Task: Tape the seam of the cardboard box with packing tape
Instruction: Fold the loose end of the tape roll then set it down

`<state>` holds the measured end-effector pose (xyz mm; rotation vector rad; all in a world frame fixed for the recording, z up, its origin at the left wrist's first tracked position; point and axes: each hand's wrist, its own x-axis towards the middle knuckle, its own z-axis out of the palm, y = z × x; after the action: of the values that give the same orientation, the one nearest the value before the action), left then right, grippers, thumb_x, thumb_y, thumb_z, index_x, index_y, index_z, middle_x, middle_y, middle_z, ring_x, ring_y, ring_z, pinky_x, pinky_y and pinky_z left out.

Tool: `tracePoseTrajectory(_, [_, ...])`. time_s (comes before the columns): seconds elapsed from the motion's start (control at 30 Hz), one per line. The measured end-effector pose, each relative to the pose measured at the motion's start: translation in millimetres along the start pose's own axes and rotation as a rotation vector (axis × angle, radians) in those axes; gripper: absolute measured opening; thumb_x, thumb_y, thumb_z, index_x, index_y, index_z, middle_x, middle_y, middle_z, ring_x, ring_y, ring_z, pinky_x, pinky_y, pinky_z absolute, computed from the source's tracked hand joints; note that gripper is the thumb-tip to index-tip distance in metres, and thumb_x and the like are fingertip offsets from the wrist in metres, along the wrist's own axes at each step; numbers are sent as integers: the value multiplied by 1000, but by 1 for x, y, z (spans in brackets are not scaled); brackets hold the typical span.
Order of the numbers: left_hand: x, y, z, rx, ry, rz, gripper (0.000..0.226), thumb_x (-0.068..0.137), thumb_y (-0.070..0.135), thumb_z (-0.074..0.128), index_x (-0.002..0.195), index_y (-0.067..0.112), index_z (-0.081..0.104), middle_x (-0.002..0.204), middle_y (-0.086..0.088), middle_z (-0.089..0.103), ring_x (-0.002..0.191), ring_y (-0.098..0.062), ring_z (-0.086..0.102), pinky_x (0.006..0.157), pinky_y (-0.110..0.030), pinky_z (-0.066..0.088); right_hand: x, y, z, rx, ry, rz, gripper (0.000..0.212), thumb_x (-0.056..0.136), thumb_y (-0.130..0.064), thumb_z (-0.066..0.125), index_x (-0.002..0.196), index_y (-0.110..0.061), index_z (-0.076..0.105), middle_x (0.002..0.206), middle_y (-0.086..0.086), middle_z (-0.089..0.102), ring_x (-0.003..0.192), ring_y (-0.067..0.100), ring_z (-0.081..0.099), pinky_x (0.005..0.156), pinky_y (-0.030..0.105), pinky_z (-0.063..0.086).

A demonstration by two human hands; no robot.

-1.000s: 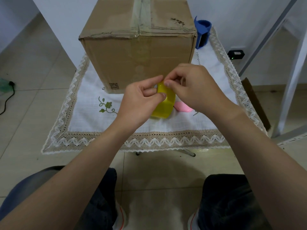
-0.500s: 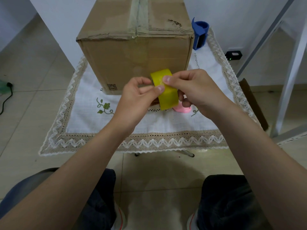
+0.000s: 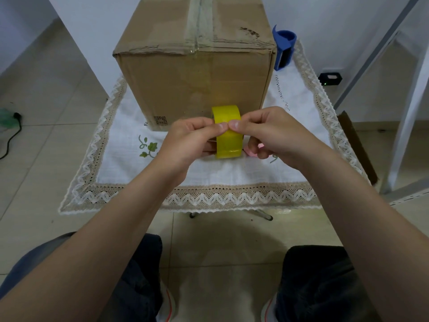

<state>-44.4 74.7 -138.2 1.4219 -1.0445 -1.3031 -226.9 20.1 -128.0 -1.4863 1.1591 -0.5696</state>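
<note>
We're looking straight down our own forearms here, and both hands are on the roll of yellow packing tape, held up on edge in front of us. Our left hand has its thumb pressed onto the roll's outer face, with the other fingers curled round the left side. Our right hand meets it from the other side, its thumb landing right beside the left thumb, so the two thumbnails sit almost touching on the yellow band. Both grips are closed down on the tape, pinching the roll between them. Whether a loose end has been lifted under those thumbs, we cannot tell.

Just beyond the grip stands the cardboard box, its near face rising behind the top of the roll. Up on its lid the seam runs away from us down the middle, under a strip of clear, shiny tape that folds a little way over the near edge. A small printed code sits low on the near face, beyond and left of our left hand.

Under the grip lies the white lace-edged tablecloth, embroidered green leaves showing to the left of our left wrist. Peeking out beneath our right fingers is something pink, mostly hidden. Far beyond, to the right of the box, a blue object stands on the cloth.
</note>
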Motion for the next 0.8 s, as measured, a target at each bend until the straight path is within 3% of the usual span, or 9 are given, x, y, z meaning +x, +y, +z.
tracePoseTrajectory(0.13, [-3,5,6,-7,-15,7,28,102,26,62,100,2,75,97,-21,79,90,-33,78,80,-36,64,-7,-6,-11,15,-8,22,26,97,-31,72,95,-6,76,58,9,58,44,14,51,42,22,34])
tracePoseTrajectory(0.23, [-2,11,13,-52,33,-59,48,106,37,51,71,12,73,80,-15,78,75,-34,78,79,-45,64,-16,-13,-21,-21,22,15,26,96,-31,73,91,-6,76,50,-10,58,44,14,49,44,23,32])
tracePoseTrajectory(0.33, [-2,14,22,47,23,-60,67,109,40,41,54,20,73,77,-10,80,76,-35,78,86,-46,61,-23,-17,-31,-125,106,14,34,86,-33,81,88,0,77,49,-1,46,46,17,40,47,27,28])
tracePoseTrajectory(0.43, [1,15,35,124,24,-52,60,110,39,38,67,19,75,82,-7,81,80,-34,78,89,-42,55,-28,-18,-50,-259,227,16,35,77,-36,86,81,-3,77,52,-3,43,44,9,39,46,24,29])
tracePoseTrajectory(0.57, [10,15,47,203,67,-23,50,109,34,43,69,15,67,73,0,80,57,-15,66,73,-26,47,-21,0,-73,-516,441,15,31,78,-30,83,78,-1,72,56,-2,51,46,3,49,52,27,38])
tracePoseTrajectory(0.67, [16,13,51,214,92,-25,49,109,32,44,70,14,67,70,2,79,53,-11,62,51,-12,45,-11,22,-84,-768,589,21,23,76,-29,78,76,-7,71,73,12,67,68,28,64,56,31,42])
tracePoseTrajectory(0.8, [20,11,51,230,101,-46,46,108,34,45,73,15,68,72,3,79,56,-12,63,53,-16,44,2,37,-92,-906,632,10,32,77,-21,74,58,-15,49,58,2,42,49,19,38,48,25,26])
